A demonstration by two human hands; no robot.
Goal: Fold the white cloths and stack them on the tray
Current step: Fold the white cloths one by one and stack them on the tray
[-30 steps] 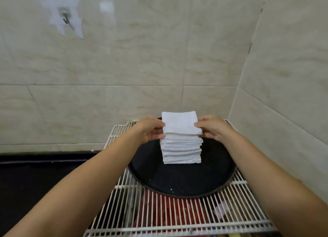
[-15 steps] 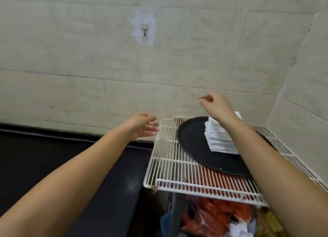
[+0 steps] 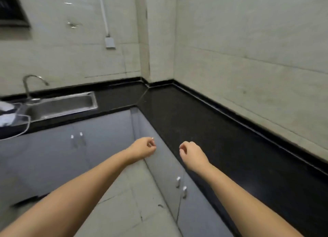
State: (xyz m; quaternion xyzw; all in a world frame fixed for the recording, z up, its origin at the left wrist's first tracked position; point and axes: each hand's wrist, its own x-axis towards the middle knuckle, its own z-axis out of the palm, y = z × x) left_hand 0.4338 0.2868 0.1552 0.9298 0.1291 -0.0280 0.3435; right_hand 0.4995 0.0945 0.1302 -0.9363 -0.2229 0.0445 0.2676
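The tray and its stack of folded white cloths are out of the head view. My left hand [image 3: 142, 149] and my right hand [image 3: 191, 154] hang in the air over the grey cabinet fronts, side by side and a little apart. Both have their fingers loosely curled in and hold nothing. At the far left edge a heap of white cloth [image 3: 6, 112] lies in a clear container beside the sink, far from both hands.
A black L-shaped countertop [image 3: 195, 123] runs along the tiled walls into the corner. A steel sink [image 3: 60, 105] with a curved tap [image 3: 29, 84] sits at the left. Grey cabinet doors [image 3: 99, 130] with small handles stand below, above a pale tiled floor [image 3: 124, 210].
My hands let go of the cloth stack on the tray and came away empty. The view swung left, off the wire rack and tray, to the counter corner and sink.
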